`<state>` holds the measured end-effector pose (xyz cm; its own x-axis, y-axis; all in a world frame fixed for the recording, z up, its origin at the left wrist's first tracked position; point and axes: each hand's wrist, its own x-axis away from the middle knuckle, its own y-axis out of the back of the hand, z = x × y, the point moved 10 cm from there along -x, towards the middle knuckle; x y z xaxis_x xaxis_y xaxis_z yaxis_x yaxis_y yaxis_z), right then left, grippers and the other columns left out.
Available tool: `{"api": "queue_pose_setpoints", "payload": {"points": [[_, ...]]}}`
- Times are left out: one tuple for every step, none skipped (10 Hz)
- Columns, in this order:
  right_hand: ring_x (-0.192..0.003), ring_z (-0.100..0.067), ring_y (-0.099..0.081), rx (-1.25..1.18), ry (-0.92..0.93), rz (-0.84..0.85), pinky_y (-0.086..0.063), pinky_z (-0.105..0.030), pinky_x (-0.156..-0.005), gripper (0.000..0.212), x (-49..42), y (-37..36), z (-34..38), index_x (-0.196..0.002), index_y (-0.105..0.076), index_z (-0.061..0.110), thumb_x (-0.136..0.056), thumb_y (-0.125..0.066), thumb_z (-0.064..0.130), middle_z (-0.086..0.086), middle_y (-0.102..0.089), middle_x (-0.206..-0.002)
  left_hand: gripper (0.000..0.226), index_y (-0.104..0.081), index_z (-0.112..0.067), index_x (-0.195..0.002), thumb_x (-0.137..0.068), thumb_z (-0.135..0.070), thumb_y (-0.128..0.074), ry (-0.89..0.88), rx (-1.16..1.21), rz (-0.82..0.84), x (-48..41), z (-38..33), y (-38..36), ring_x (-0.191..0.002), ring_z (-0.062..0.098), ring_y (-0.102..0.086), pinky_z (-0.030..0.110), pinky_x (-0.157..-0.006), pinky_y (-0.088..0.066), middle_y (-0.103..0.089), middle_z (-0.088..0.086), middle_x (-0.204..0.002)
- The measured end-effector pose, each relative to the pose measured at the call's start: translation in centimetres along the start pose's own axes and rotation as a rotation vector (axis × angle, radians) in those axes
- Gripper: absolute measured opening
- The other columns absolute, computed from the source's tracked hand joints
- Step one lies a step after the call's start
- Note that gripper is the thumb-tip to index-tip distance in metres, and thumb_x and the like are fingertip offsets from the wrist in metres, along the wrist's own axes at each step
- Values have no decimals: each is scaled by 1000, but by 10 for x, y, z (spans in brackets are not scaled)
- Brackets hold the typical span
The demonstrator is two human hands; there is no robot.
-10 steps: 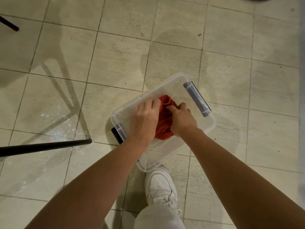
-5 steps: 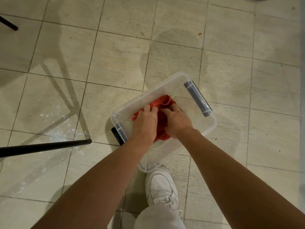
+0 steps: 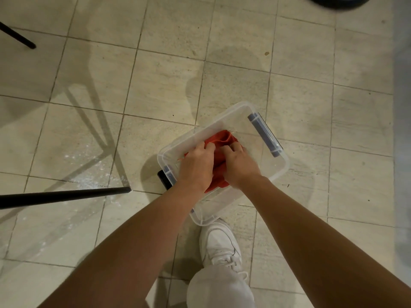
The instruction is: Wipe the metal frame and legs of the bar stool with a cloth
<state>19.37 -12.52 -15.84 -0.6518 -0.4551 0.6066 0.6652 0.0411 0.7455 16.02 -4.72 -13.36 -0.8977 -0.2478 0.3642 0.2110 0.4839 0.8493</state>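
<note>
Since a second ago the left hand (image 3: 196,168) and right hand (image 3: 239,166) have drawn together, each gripping the red cloth (image 3: 222,138) bunched between them inside the clear tub (image 3: 275,170), probably to wring it before wiping the black stool leg (image 3: 66,196) left of the left hand.

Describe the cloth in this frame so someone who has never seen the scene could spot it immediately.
On the tiled floor, just ahead of the white shoe, sits a clear plastic tub with grey latches. Inside it, the left hand and right hand both grip a bunched cloth. It is the only red-orange thing in view.
</note>
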Motion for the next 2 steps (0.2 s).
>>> {"api": "queue_pose_setpoints", "payload": {"points": [[-128,-26,-33,0,12,-50,-39,-38,-104,56,15,26,12,-136,-39,19,-85,-61,13,-6,-35,-138,44,-49,-14,-123,-84,-17,-68,2,15,36,8,-3,24,-107,24,-56,34,-89,-49,-52,7,-123],[-126,-25,-34,-4,6,-51,-40,-40,-103,56,34,49,24,-134,-42,17,-83,-65,17,-6,-36,-137,44,-49,-15,-126,-85,-17,-66,20,11,44,25,-10,56,-110,23,-54,33,-87,-48,-52,6,-122]]}}
